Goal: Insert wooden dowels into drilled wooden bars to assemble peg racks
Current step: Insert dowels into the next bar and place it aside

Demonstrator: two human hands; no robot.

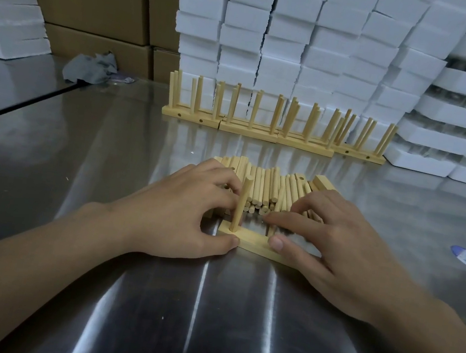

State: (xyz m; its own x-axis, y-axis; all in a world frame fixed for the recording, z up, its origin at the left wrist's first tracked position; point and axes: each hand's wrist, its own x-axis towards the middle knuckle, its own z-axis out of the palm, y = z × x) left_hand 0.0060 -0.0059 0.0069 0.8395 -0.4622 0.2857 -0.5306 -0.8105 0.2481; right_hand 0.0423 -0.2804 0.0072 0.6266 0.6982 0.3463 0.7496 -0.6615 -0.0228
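Two hands worked one drilled bar [257, 245] on the steel table [203, 323].
Left hand [186, 214] pinched an upright dowel [242, 205]; right hand [333, 245] pinched the bar's other end.

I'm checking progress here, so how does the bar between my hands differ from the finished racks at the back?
The bar shows one upright dowel; the racks carry many. The bar lies near, between the left hand and right hand; the racks stand untouched in a row by the foam stacks. Both are pale wood on the steel table.
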